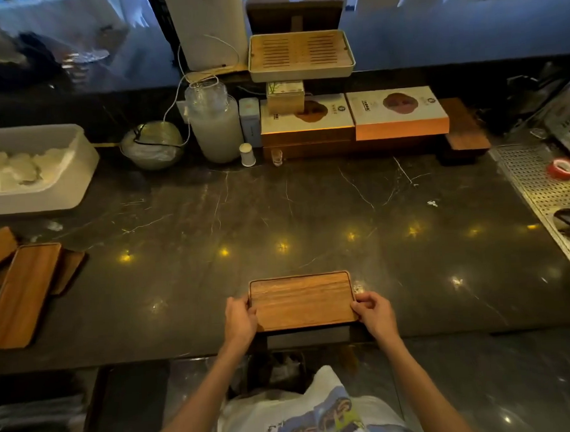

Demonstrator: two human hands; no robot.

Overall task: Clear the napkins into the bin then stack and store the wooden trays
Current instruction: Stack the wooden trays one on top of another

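Observation:
A small rectangular wooden tray point(302, 300) lies near the front edge of the dark marble counter point(277, 216), empty on top. My left hand point(239, 320) grips its left short edge and my right hand point(374, 313) grips its right short edge. Whether one tray or a stack is held I cannot tell. At the far left of the counter lie more wooden trays point(23, 292), long ones overlapping at angles. A white bin point(76, 170) at the back left holds crumpled white napkins point(17, 170).
Along the back stand a frosted jar point(214, 130), a glass bowl point(154, 146), boxed goods point(354, 119) and a slatted tea tray point(300, 54). A perforated metal drain tray point(540, 196) with a red tape roll point(562, 168) lies at the right. A dark opening shows below the counter.

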